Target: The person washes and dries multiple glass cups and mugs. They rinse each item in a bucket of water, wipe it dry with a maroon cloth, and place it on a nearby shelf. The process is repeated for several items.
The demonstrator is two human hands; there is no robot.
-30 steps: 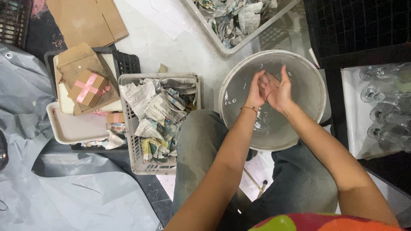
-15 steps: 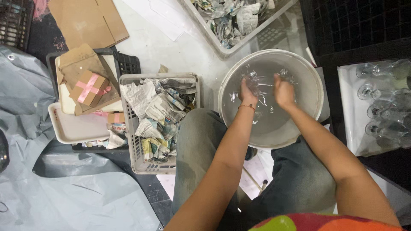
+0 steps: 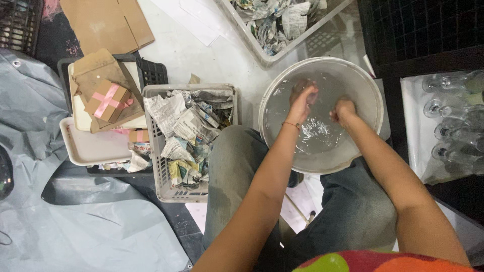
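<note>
Smooth white plastic basin (image 3: pixel 373 95) of rippled glossy water, perforated grey plastic basket (image 3: pixel 154 166) of crumpled newsprint, matt brown cardboard box (image 3: pixel 107 100), clear glossy glasses (image 3: pixel 448 111).

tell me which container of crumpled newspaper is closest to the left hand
The grey slotted basket beside the left knee; the other, a clear bin of newspaper, sits farther off beyond the water basin.

basin (image 3: pixel 373 108): 1 | crates of newspaper (image 3: pixel 162 171): 2 | trays (image 3: pixel 91 148): 2 | ribboned box (image 3: pixel 107 100): 1

packing workroom: newspaper crates (image 3: pixel 189 136), glassware (image 3: pixel 451 121).
</note>
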